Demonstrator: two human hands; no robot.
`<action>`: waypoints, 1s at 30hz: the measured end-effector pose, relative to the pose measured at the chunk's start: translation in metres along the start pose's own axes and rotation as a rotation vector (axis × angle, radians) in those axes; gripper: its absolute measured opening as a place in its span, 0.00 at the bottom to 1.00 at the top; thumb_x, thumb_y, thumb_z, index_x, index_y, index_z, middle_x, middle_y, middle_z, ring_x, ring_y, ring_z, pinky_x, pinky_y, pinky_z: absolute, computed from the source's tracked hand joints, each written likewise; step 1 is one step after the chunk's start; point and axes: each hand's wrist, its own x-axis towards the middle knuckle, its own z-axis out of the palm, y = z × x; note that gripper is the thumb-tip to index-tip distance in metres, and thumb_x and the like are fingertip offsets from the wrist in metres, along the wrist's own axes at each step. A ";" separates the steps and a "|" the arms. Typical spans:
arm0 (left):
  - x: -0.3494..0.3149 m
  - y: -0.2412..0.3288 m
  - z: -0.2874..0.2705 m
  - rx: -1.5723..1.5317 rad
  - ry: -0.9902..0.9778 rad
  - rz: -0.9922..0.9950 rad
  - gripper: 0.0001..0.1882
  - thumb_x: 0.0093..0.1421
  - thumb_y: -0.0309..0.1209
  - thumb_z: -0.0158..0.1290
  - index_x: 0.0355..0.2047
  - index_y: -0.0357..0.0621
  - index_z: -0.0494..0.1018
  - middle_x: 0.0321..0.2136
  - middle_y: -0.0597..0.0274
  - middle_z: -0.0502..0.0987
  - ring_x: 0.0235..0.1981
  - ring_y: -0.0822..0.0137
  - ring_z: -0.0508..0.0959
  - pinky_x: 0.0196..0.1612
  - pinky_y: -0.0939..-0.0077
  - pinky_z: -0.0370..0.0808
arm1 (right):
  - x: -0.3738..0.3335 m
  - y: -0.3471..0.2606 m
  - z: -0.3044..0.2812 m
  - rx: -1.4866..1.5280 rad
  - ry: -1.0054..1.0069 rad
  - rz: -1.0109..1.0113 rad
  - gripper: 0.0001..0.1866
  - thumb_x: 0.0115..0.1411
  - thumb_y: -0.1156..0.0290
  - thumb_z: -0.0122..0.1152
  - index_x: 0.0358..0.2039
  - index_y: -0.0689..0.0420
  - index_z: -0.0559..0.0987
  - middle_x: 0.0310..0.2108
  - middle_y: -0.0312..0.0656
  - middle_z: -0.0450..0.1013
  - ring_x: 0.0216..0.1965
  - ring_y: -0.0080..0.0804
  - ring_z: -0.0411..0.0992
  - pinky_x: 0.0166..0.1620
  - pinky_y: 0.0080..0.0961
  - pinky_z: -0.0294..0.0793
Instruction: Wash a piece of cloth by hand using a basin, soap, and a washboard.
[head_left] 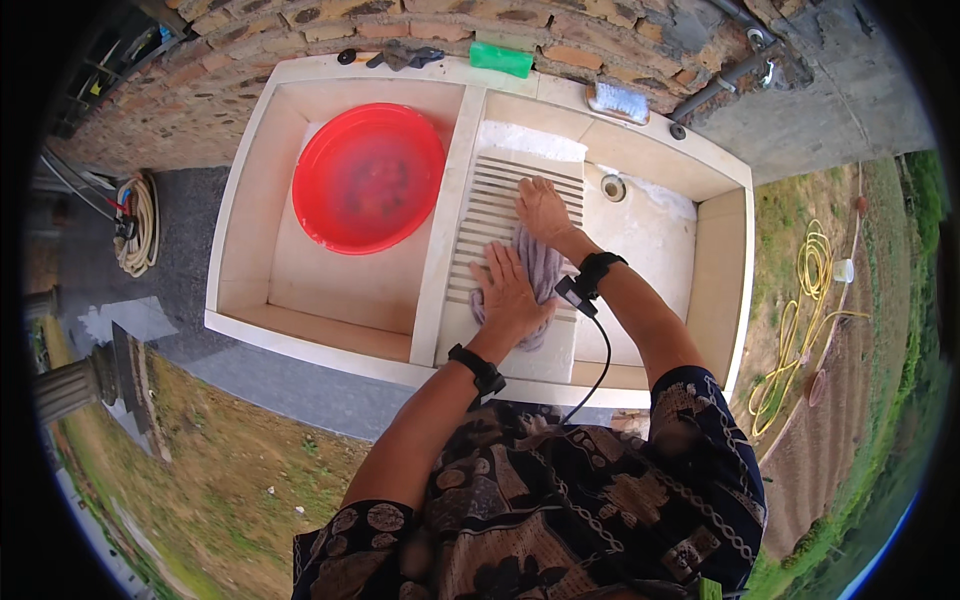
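Observation:
A wet greyish-purple cloth [543, 262] lies bunched on the ribbed washboard [490, 190], a slanted slab in the right half of a pale double sink. My left hand [510, 292] presses flat on the cloth's near part, its fingers spread. Farther up the ribs, my right hand [543, 210] is closed at the far end of the cloth, fingers curled down; its palm side is hidden. Both wrists wear black straps, and a cable runs from the right one. To the left, a red basin [304, 185] holds cloudy water with something dim under the surface.
Along the sink's back ledge [555, 90] lie a dark cloth [405, 56], a green block [501, 60] and a pale brush [619, 102]. A drain [613, 188] sits right of the washboard. Coiled hoses lie left [140, 225] and right [812, 260]; a brick wall [330, 25] stands behind.

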 end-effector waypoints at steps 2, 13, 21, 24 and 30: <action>0.003 -0.002 -0.001 -0.009 0.047 0.003 0.61 0.50 0.64 0.49 0.63 0.20 0.40 0.65 0.29 0.36 0.68 0.38 0.28 0.61 0.33 0.23 | 0.023 0.008 -0.036 0.111 0.371 0.047 0.15 0.52 0.69 0.60 0.39 0.61 0.69 0.40 0.54 0.65 0.46 0.53 0.65 0.46 0.44 0.70; 0.026 -0.039 0.015 -0.011 0.050 0.098 0.57 0.54 0.61 0.46 0.63 0.19 0.41 0.65 0.27 0.37 0.67 0.36 0.30 0.60 0.30 0.24 | -0.039 -0.040 -0.007 0.037 0.010 -0.126 0.15 0.55 0.59 0.60 0.38 0.55 0.72 0.35 0.47 0.67 0.38 0.45 0.71 0.36 0.38 0.74; 0.070 -0.049 0.013 -0.115 0.216 0.262 0.52 0.53 0.58 0.48 0.61 0.19 0.51 0.63 0.25 0.45 0.67 0.34 0.38 0.61 0.27 0.34 | -0.006 -0.005 0.020 0.069 0.164 -0.239 0.07 0.49 0.68 0.61 0.20 0.53 0.72 0.22 0.39 0.68 0.25 0.38 0.72 0.25 0.34 0.72; 0.083 -0.050 0.013 -0.043 0.121 0.256 0.53 0.53 0.59 0.47 0.60 0.17 0.50 0.63 0.24 0.43 0.67 0.34 0.36 0.61 0.29 0.29 | 0.072 0.030 0.049 -0.099 0.267 -0.038 0.06 0.51 0.67 0.58 0.23 0.55 0.73 0.25 0.43 0.73 0.28 0.42 0.75 0.29 0.38 0.76; 0.075 -0.051 0.012 -0.025 0.064 0.211 0.52 0.55 0.58 0.46 0.61 0.18 0.49 0.63 0.24 0.43 0.67 0.34 0.36 0.61 0.29 0.30 | 0.045 0.001 0.042 -0.008 0.233 -0.089 0.08 0.54 0.66 0.57 0.26 0.56 0.72 0.29 0.45 0.69 0.33 0.45 0.72 0.33 0.41 0.73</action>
